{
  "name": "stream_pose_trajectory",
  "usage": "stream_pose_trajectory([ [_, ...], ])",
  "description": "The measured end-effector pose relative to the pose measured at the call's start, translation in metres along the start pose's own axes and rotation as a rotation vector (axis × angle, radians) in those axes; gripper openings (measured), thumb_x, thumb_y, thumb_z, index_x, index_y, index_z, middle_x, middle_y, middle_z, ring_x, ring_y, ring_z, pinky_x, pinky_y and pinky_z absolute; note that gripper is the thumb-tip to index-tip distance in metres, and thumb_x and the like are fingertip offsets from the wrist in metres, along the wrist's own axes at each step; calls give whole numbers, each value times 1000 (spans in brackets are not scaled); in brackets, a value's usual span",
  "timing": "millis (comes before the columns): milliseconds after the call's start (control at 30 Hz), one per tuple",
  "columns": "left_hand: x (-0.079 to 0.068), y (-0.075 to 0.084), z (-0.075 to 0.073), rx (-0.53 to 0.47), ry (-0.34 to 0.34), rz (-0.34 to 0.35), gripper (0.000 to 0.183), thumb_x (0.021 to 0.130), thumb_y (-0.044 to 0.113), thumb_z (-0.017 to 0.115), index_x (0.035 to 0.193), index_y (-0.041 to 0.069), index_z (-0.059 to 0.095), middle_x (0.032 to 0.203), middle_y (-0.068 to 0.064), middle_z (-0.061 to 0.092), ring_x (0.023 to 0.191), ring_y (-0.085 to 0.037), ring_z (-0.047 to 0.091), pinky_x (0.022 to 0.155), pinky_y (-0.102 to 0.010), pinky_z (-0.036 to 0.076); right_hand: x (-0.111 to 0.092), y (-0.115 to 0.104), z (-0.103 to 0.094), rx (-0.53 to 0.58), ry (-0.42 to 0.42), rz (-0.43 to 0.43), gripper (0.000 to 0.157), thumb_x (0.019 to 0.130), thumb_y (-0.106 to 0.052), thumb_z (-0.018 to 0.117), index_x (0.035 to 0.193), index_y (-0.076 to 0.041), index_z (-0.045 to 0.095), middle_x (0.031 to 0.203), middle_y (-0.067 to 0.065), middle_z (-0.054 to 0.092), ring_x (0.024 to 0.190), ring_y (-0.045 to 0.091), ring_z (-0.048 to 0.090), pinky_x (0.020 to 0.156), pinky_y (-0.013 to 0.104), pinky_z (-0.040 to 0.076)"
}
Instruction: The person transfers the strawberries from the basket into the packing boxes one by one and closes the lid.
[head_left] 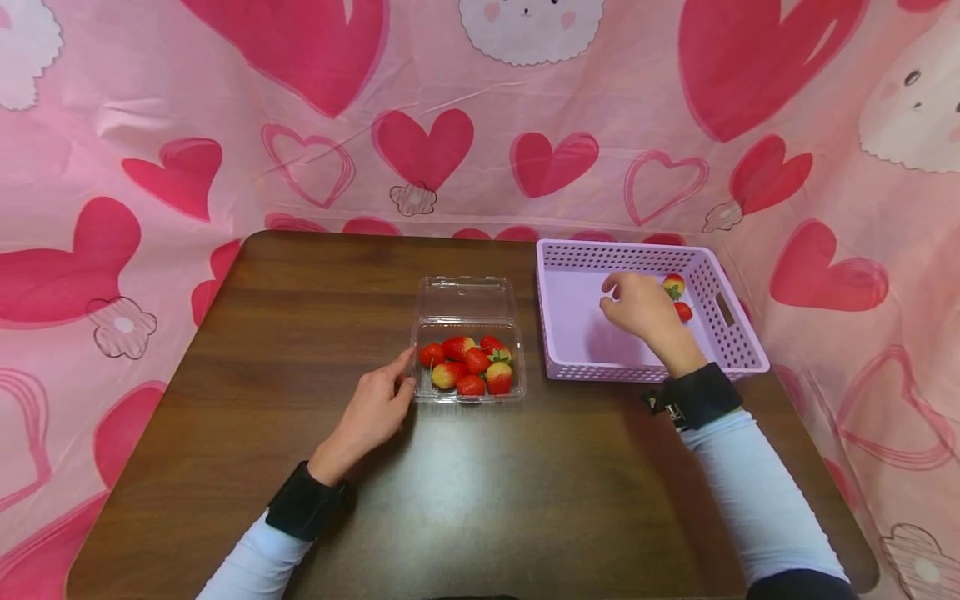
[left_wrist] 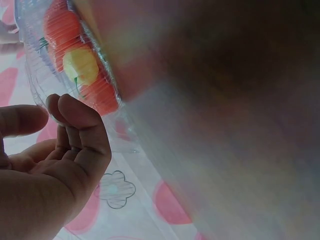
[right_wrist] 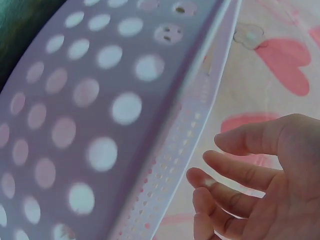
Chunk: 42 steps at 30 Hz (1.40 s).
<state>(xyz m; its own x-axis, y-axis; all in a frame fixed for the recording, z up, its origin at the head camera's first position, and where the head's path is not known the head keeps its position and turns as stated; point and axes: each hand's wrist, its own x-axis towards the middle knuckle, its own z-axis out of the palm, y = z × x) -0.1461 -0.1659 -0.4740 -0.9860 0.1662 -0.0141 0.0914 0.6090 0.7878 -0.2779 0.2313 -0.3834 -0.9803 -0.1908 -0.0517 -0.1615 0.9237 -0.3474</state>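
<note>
A clear plastic clamshell box (head_left: 469, 402) stands with its lid (head_left: 467, 298) raised at the back. Several strawberries (head_left: 477, 361) lie inside it, some red and some partly yellow. At the box's left wall, my left hand (head_left: 377, 402) rests its fingertips, with a gap between thumb and fingers in the left wrist view. Over the lilac basket (head_left: 573, 292), my right hand (head_left: 641, 307) hangs with loosely bent fingers and holds nothing. Just right of it, two strawberries show in the basket, one with a yellow top (head_left: 673, 284) and one red (head_left: 683, 312), partly hidden by the hand.
The basket has perforated walls and a handle slot (head_left: 724, 309), and stands at the back right of the brown wooden table (head_left: 480, 492). Pink cloth (head_left: 300, 100) printed with hearts hangs behind the table and along its sides.
</note>
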Motion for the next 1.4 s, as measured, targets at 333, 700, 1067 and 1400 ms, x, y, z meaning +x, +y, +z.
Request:
stream_pose_trajectory([
  [333,2,2,-1,2,2,8,56,106,9,57,158,-2,43,75,-6,54,51,-19,51,49,-31,44,10,22,-10,-2,-24,69,39,96,-20,60,123,7,65,114,32,64,104,47,60,89,62,48],
  [700,1,2,1,-13,-11,-13,56,106,9,56,159,0,42,75,-7,55,50,-20,53,48,-32,45,15,48,-21,54,-114,140,44,97,-22,61,126,12,62,124,35,61,108,48,57,89,59,50],
  [1067,3,3,1,-3,-14,0,56,106,9,57,159,-1,43,75,-6,54,51,-19,52,49,-31,46,16,65,-36,139,-218,190,42,98,-20,64,120,15,64,115,33,64,102,47,58,90,59,52],
  [1400,3,5,0,5,-11,-9,57,106,9,57,159,0,42,76,-6,54,52,-20,52,50,-31,46,20,85,-42,119,-301,257,50,99,-26,64,123,18,61,109,31,61,100,44,55,89,56,52],
])
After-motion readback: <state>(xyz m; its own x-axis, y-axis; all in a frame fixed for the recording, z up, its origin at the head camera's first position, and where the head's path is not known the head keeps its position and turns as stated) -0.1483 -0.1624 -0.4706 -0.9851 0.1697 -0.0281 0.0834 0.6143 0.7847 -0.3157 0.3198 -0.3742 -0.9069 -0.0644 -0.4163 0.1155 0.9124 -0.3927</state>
